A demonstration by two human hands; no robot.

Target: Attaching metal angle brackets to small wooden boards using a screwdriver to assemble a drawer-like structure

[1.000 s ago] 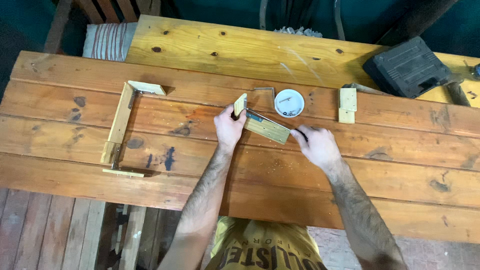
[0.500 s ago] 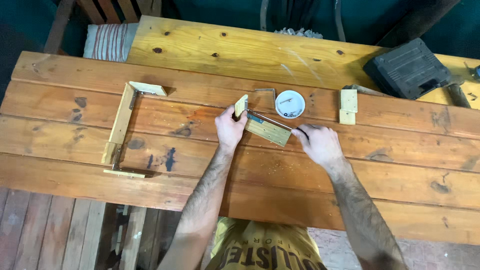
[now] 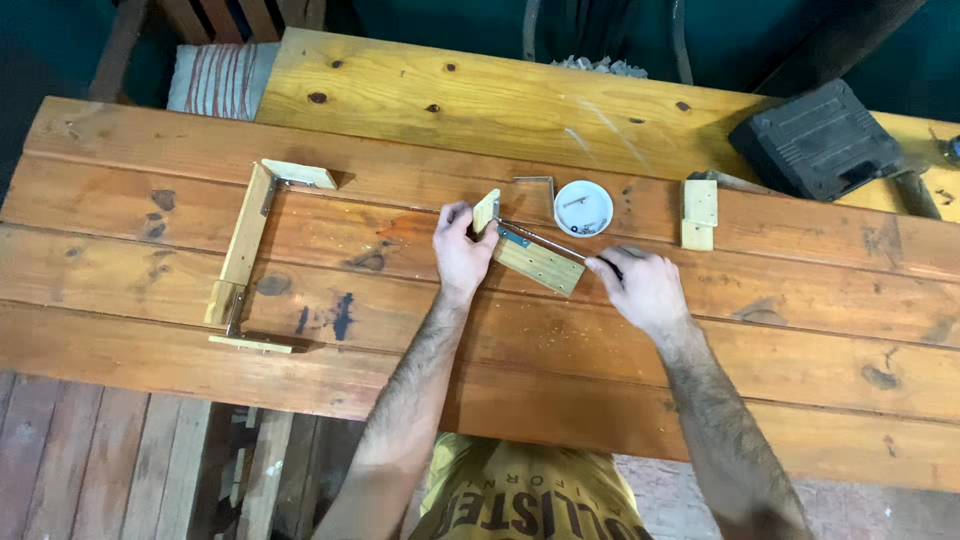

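1. The left hand [image 3: 462, 252] has its fingers closed on a small L-shaped pale wooden piece with a metal bracket [image 3: 528, 252], mid-worktop [image 3: 500, 100].
2. The right hand [image 3: 645, 290] grips a thin screwdriver [image 3: 545, 240], apparently driving a bracket screw; next it needs steady, aligned pressure.

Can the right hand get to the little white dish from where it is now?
Probably yes. The right hand is busy holding a screwdriver, but the white dish sits just beyond it on the bench, uncovered, with only the thin screwdriver shaft lying between them.
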